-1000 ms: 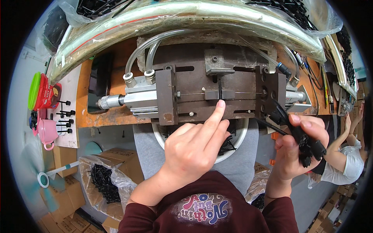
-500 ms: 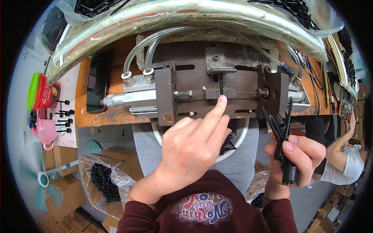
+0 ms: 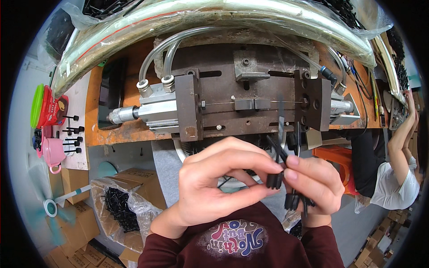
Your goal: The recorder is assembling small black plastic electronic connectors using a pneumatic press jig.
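Note:
My left hand (image 3: pixel 219 178) pinches a black plastic piece with a thin stem and a thick ribbed end (image 3: pixel 274 179) between thumb and fingertips. Right beside it, my right hand (image 3: pixel 315 185) is closed around a bunch of similar black stemmed pieces (image 3: pixel 292 201), stems pointing up and away. The fingertips of both hands nearly meet in front of the machine. Beyond them lies a dark metal fixture (image 3: pixel 219 91) with a small split block (image 3: pixel 252 104) at its middle, and thin metal pins reach toward the block from both sides. No black piece shows in the block's slot.
Silver air cylinders (image 3: pixel 158 111) with clear hoses (image 3: pixel 154 53) flank the fixture on a wooden bench (image 3: pixel 92 129). A pink cup (image 3: pixel 53 151) stands left. Below left, a plastic-lined carton (image 3: pixel 143 192) holds black pieces. A co-worker (image 3: pixel 395 183) sits at the right, near an orange stool (image 3: pixel 335 161).
My left hand has drawn back from the fixture's block to the bunch, and my right hand has moved left. The black piece in the block is gone, and the left rod has pulled back.

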{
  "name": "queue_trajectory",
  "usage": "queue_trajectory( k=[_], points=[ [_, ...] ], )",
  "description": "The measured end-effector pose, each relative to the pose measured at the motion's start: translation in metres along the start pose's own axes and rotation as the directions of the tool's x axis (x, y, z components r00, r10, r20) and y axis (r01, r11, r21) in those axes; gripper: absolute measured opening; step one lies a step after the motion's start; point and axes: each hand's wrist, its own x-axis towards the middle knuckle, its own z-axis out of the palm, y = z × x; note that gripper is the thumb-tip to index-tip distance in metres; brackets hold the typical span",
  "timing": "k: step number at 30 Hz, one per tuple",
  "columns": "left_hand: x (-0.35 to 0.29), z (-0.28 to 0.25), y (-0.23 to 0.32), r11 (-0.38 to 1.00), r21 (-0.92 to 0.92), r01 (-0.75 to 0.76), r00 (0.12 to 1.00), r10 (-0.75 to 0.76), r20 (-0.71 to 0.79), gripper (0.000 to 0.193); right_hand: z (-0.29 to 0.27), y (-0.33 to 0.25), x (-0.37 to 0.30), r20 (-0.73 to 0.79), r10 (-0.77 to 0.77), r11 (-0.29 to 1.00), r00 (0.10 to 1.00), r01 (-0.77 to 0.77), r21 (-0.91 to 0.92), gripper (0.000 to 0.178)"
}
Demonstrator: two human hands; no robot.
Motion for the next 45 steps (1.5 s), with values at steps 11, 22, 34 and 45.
queue_trajectory(
  k=[11, 22, 34, 45],
  points=[
    [0.003, 0.002, -0.020, 0.528, 0.795, -0.299, 0.948, 0.261, 0.183, 0.028, -0.003, 0.003, -0.016, -0.179, 0.106, 0.940, 0.978, -0.157, -0.303, 0.043],
    [0.011, 0.005, -0.009, 0.422, 0.881, -0.213, 0.977, 0.116, 0.181, 0.025, -0.002, 0.005, -0.016, -0.185, 0.056, 0.948, 0.981, -0.110, -0.297, 0.048],
    [0.002, 0.002, 0.001, 0.859, 0.405, -0.312, 0.949, 0.259, 0.181, 0.035, 0.017, 0.004, -0.013, -0.060, -0.082, 0.953, 0.995, 0.060, -0.296, 0.043],
    [-0.005, 0.006, -0.014, 0.664, 0.712, -0.228, 0.964, 0.256, 0.069, 0.040, 0.007, 0.005, -0.015, -0.315, 0.186, 0.920, 0.931, -0.278, -0.277, 0.038]
  ],
)
